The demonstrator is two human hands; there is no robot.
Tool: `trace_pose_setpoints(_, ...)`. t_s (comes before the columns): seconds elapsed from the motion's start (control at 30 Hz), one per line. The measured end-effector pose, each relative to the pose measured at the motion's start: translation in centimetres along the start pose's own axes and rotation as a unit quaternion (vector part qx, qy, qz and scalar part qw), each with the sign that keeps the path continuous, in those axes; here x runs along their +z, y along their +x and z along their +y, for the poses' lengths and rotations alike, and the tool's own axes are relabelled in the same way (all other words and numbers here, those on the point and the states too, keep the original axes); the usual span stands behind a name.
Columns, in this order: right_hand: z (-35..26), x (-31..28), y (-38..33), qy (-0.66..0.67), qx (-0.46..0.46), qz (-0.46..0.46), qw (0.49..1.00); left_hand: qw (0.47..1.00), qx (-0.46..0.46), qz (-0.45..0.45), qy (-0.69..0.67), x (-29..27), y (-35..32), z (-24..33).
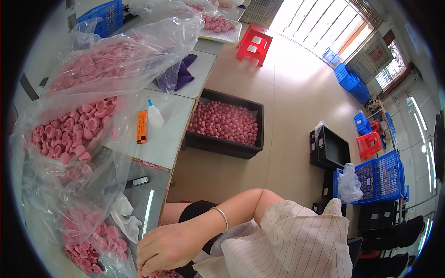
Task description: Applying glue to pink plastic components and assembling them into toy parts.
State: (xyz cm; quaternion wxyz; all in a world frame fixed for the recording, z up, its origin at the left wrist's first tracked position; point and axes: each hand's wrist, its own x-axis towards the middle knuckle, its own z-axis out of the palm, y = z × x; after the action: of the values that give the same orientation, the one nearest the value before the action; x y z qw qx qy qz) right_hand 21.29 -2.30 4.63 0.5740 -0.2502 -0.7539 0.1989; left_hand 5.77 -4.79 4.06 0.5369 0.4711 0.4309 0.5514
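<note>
My right hand [169,248] is at the lower edge, palm down, fingers bent and pressed together; a ring and a bracelet show on it. What the fingertips hold, if anything, is hidden. Small pink pieces [167,273] lie just under the hand, partly cut off by the frame. To its left, a pile of pink cup-shaped pieces [111,243] spills under clear plastic, with a crumpled white cloth [125,217] beside it. My left hand is out of the picture.
On the table [160,139] stand large clear bags of pink shells [69,132]. Nearby are an orange box [142,126], a white squeeze bottle [155,115] and purple cloth [184,74]. A black crate of pink balls [227,123] adjoins the table; a red stool [254,45] is farther back.
</note>
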Motion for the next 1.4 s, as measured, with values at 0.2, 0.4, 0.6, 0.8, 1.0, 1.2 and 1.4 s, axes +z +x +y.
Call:
trace_pose_setpoints(0.2,0.2,0.3,-0.2,-0.011,0.039,-0.01,0.999,0.999,-0.007,0.017,0.029,0.3,-0.1,0.1)
trace_pose_setpoints(0.4,0.6,0.2,-0.2,-0.01,0.019,-0.034,0.999,0.999,-0.015,0.017,0.023,0.1,-0.1,0.2)
trace_pose_setpoints(0.6,0.4,0.0,0.0,-0.008,0.017,-0.049,0.999,1.0,-0.006,0.002,-0.023,-0.1,0.0,-0.1)
trace_pose_setpoints(0.8,0.2,0.2,0.0,0.004,0.045,-0.046,0.998,0.997,0.014,-0.016,-0.07,-0.7,0.1,-0.8)
trace_pose_setpoints(1.0,0.3,0.1,0.1,-0.009,0.025,-0.042,0.999,0.997,-0.02,-0.022,-0.074,-1.8,-0.1,-1.4)
trace_pose_setpoints(1.2,0.2,0.0,0.3,-0.018,0.028,-0.071,0.997,1.0,-0.026,0.007,-0.01,-0.8,0.2,-0.4)
trace_pose_setpoints(1.4,0.0,0.1,0.2,-0.03,0.036,-0.07,0.996,1.0,-0.003,0.012,-0.007,-0.3,0.0,-0.4)
